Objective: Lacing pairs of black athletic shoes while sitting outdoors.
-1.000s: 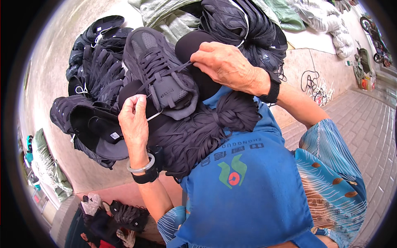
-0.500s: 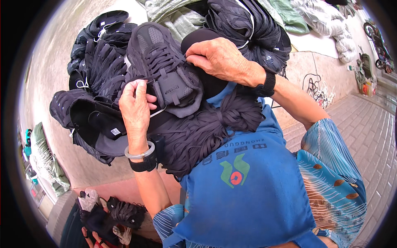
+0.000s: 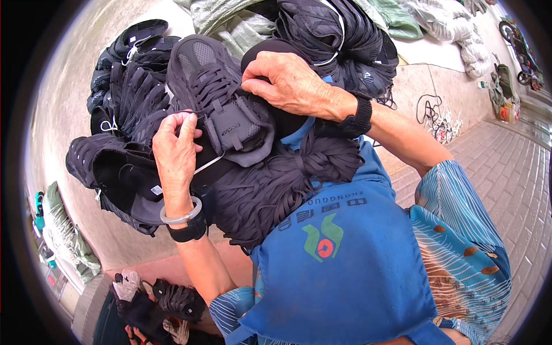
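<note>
The charcoal, lace-up sports shoe with mesh panels [image 3: 233, 123] lies beyond the near edge of the pale concrete-like slab [image 3: 123, 241], toe pointing away, opening toward the body; its support is hidden. It looks light, its upper soft and pliable, hardly fragile. The collar beside the padded tongue offers a firm place to hold; the flat dark woven lace [image 3: 208, 86] looks limp, best pinched near its end. The left hand [image 3: 172, 146] has thumb and forefinger closed on that lace, beside the shoe. The right hand [image 3: 296, 86] curls with its tips nearly together at the shoe's other side; I cannot tell whether anything is between them. A heap of black shoes [image 3: 138, 98] crowds the left, a tied bundle of dark shoes [image 3: 313, 29] the far right, and a thick hank of dark laces [image 3: 270, 184] the near side. Freer room lies above the shoe and along the slab's left part.
</note>
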Demonstrator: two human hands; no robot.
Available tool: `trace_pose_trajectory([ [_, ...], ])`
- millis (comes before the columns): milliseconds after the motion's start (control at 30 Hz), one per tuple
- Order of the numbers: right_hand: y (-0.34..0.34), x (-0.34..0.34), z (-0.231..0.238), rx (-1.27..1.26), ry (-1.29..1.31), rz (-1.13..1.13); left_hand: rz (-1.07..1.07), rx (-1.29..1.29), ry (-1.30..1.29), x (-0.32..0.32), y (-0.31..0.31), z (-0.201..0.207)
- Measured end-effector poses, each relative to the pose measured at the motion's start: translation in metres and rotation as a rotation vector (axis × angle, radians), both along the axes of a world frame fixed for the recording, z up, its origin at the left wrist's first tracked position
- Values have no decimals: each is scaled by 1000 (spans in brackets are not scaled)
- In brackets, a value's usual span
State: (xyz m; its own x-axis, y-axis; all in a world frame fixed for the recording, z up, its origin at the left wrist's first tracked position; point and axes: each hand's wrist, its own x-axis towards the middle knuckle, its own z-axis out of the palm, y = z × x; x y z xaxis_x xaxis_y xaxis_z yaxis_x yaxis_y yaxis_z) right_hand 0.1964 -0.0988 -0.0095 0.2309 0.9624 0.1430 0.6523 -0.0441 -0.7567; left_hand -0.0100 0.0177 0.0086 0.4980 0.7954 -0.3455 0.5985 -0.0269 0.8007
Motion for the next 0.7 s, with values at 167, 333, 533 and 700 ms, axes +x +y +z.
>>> trace_pose_trajectory([
  [167,2,2,-2,-18,29,23,10,-32,-11,1,-1,2],
  [333,4,-3,0,-24,-56,51,-41,26,43,4,-2,-2],
  [533,7,-6,-1,-154,16,13,128,12,-115,-2,-17,-3],
  [700,-15,-19,15,99,-268,-69,-174,778,157,-5,-42,5],
])
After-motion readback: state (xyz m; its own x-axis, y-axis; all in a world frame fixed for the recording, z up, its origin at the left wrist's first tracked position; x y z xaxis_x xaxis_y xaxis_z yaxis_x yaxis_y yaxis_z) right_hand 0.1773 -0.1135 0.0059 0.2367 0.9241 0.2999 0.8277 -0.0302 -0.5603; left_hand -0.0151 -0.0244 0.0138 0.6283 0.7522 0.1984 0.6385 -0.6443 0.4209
